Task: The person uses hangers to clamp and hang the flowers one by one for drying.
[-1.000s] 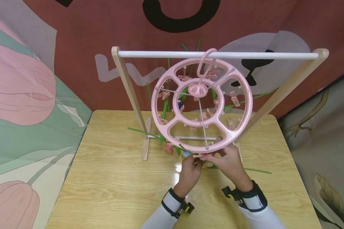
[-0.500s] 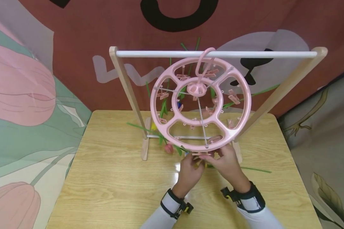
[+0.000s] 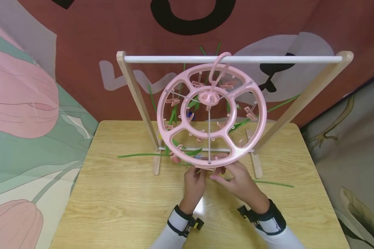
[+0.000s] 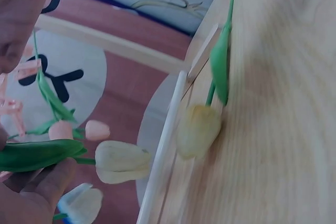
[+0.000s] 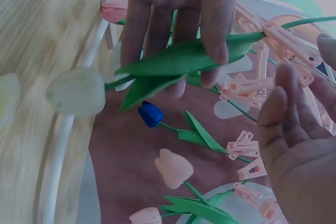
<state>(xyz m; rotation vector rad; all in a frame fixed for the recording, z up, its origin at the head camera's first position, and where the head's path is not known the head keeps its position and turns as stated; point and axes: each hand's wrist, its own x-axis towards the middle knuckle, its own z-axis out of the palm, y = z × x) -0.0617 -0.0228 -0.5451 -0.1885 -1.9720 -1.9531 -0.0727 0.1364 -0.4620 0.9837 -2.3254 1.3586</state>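
Observation:
My left hand (image 3: 194, 183) is under the front of the pink round hanger (image 3: 258, 129), its fingers about the green leaves of a white tulip (image 5: 77, 91). The flower points down and its stem runs up to a pink clothespin (image 5: 289, 44), which overlaps the stem in the right wrist view. My right hand (image 3: 241, 180) is close beside this clothespin, thumb apart from the fingers; some fingertips are hidden behind the rim in the head view. Other tulips, including a blue one (image 5: 151, 114) and a pink one (image 5: 174, 168), hang flower-down near several more clothespins.
The hanger's hook (image 3: 216, 67) goes over the white top bar (image 3: 162, 59) of a wooden stand (image 3: 137, 91) on the table (image 3: 118, 200). A pale yellow tulip (image 4: 198, 131) lies on the table by the stand's right foot. A printed cloth (image 3: 90, 31) hangs behind.
The hanger has swung slightly left, and both hands have shifted left with it. My right thumb has come away from the clothespin it was pinching. A green stem at left sticks out further.

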